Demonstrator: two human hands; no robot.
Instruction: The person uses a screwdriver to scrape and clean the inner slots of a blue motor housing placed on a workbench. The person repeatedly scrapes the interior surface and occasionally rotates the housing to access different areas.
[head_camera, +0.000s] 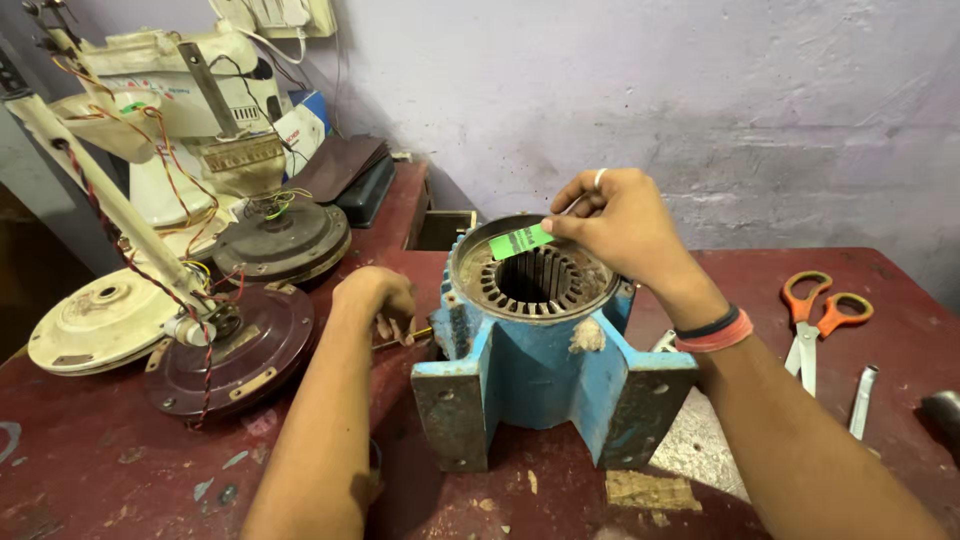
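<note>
A blue motor housing (540, 375) stands on the dark red table (120, 460), its slotted metal stator core (535, 280) facing up. My right hand (615, 225), with a ring and wristbands, pinches a small green strip (520, 242) over the core's far left rim. My left hand (375, 300) is curled on the table just left of the housing, fingers closed around something small I cannot make out.
Dismantled ceiling fan parts (235, 345) with loose wires crowd the left side. Orange-handled scissors (815, 320) and a metal tool (862, 400) lie at the right. A grey wall runs behind, and a dark box (445, 228) sits behind the housing.
</note>
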